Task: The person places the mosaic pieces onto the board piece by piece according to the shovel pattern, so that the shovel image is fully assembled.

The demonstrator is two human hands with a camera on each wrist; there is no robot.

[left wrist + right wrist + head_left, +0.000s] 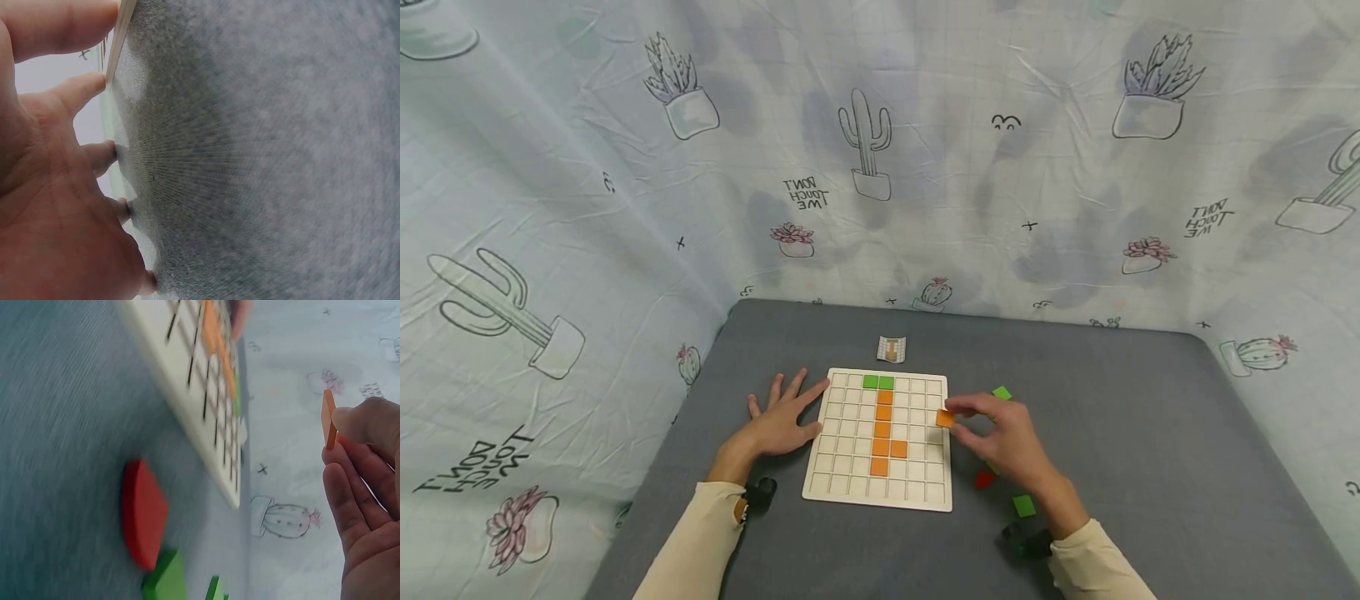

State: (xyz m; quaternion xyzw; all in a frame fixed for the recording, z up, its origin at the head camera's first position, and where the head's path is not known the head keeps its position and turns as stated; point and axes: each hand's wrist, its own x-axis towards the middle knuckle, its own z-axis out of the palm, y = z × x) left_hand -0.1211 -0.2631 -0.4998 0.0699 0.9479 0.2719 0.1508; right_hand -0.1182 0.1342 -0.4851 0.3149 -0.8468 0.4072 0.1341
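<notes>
Backdrop (940,167) of pale fabric, printed with potted cacti and mirrored lettering, is seen behind and to the sides of a grey tabletop (1150,433). From the lower edge of the head view, two forearms in cream sleeves (688,542) are extended over this surface. Between them a square gridded board (917,487) is laid flat. At its left side the left hand (781,427) is placed: the fingers are spread wide, the thumb and index fingertip are set against the edge, and the remaining fingers are rested on the tabletop. By the right hand (1003,437) an orange tile (945,418) is pinched between thumb and fingertip. Beyond the board's far edge a small card (891,349) bearing a miniature grid is placed. The pinched tile is seen at the board's right margin in the head view, and edge-on, apart from the board, in the right wrist view. On the grid, five orange tiles (882,428) are set in one column, with a sixth just right of the fourth from the far end. In the far row two green tiles (870,381) are seated side by side. Right of the board, loose green pieces (1024,506) are scattered, and a red piece (142,515) with a curved edge is found among them.
</notes>
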